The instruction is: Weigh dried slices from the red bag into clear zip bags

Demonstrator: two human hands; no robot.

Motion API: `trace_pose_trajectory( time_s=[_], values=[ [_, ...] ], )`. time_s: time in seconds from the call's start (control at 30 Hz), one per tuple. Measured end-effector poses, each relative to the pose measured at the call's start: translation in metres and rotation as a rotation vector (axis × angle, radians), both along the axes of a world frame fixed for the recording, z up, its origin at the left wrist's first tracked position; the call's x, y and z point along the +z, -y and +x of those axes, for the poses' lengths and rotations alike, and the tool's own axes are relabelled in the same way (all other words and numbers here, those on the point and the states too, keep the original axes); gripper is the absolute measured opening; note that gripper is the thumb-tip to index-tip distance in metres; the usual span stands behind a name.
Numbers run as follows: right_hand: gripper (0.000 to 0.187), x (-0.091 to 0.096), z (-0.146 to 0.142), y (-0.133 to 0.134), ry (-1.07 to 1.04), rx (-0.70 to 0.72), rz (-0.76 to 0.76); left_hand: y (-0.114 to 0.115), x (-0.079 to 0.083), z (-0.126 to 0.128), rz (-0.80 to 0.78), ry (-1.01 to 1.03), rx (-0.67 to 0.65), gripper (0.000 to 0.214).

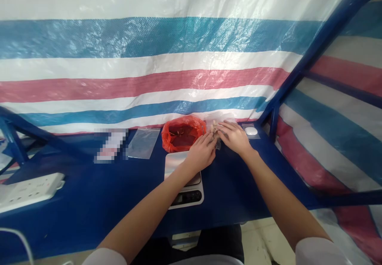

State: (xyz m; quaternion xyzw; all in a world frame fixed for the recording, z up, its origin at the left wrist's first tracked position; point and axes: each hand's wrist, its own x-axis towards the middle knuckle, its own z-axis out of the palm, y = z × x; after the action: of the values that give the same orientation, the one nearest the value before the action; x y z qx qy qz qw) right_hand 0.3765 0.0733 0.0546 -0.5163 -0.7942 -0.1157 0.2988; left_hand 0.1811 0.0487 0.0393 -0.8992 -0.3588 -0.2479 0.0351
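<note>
My left hand (pixel 201 150) and my right hand (pixel 234 135) meet over a small clear plastic bag (pixel 217 141) on the blue table (pixel 89 193), fingers pressed together on it. The bag seems to hold small brownish pieces, hard to make out. Just left of the hands sits a red plastic bag (pixel 182 133), open, with dark contents. Under my left wrist is a small digital scale (pixel 185 181) with a steel plate.
An empty clear zip bag (pixel 142 142) and a blurred packet (pixel 111 145) lie at the left. A white power strip (pixel 28 189) sits at the far left. A small white round object (pixel 251 131) lies right of my hands. Striped tarpaulin and blue frame bars enclose the table.
</note>
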Motion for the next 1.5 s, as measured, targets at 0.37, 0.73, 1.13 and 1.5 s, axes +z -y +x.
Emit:
trace_pose_trajectory(
  time_s=[0.37, 0.73, 1.13, 1.5],
  values=[
    [0.029, -0.047, -0.056, 0.065, -0.065, 0.042, -0.104, 0.034, 0.01, -0.121, -0.007, 0.081, 0.252, 0.034],
    [0.037, -0.074, -0.065, 0.065, 0.021, -0.041, -0.163, -0.025, -0.031, -0.242, -0.236, 0.094, 0.473, 0.048],
    [0.043, -0.078, -0.062, 0.062, 0.05, -0.028, -0.253, -0.01, -0.048, -0.21, -0.222, -0.033, 0.594, 0.045],
    [0.044, -0.072, -0.062, 0.064, 0.056, -0.027, -0.306, -0.011, -0.052, -0.211, -0.208, 0.024, 0.618, 0.042]
  ],
)
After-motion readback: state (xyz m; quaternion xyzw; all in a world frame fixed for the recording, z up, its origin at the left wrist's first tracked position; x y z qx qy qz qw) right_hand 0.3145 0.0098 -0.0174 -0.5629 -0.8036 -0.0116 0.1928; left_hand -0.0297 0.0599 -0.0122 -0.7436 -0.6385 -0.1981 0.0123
